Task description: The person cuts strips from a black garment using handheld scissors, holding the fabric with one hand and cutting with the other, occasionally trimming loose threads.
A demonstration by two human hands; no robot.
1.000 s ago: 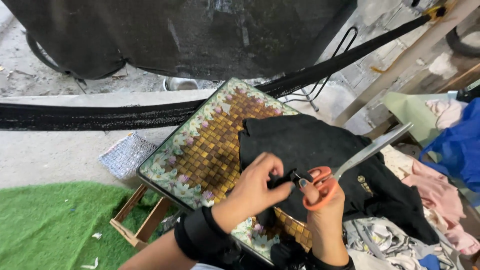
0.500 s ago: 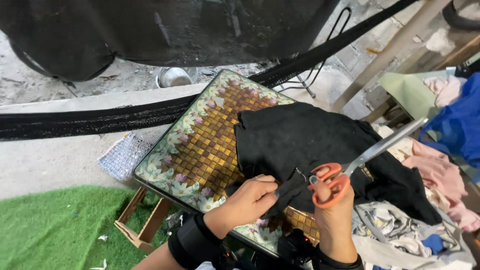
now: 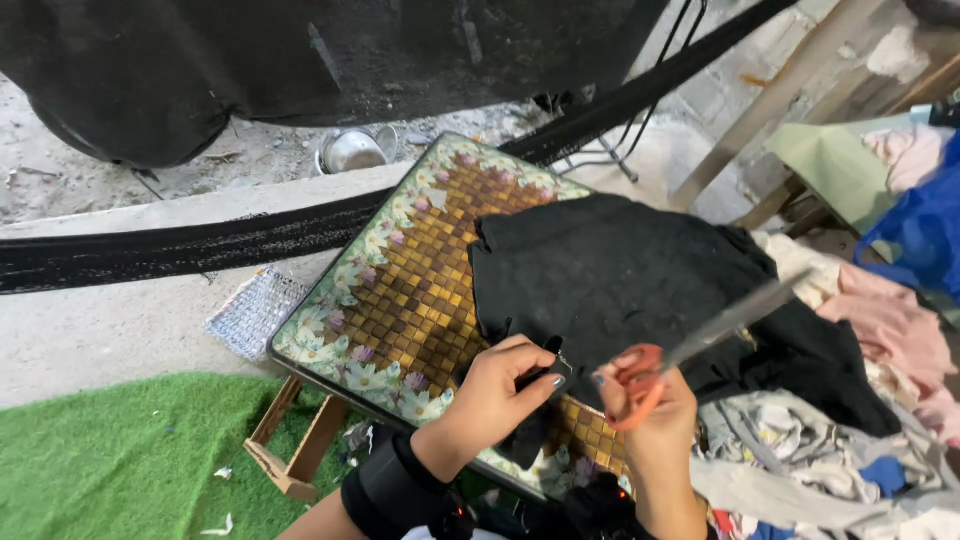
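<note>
A flap of the black cloth [image 3: 620, 270], spread over the tiled surface [image 3: 400, 290], is pinched in the left hand [image 3: 497, 395]. Orange-handled scissors [image 3: 680, 355] are gripped in the right hand [image 3: 655, 400]. Cloth is best held taut, blades kept clear of fingers.

Likely tailoring workshop, fabric scraps [image 3: 800, 470] (heaped)

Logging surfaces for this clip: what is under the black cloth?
The black cloth lies on a tray-like board with gold squares and a flower border; its right side drapes over a pile of clothes. How far the board runs beneath is covered.
</note>
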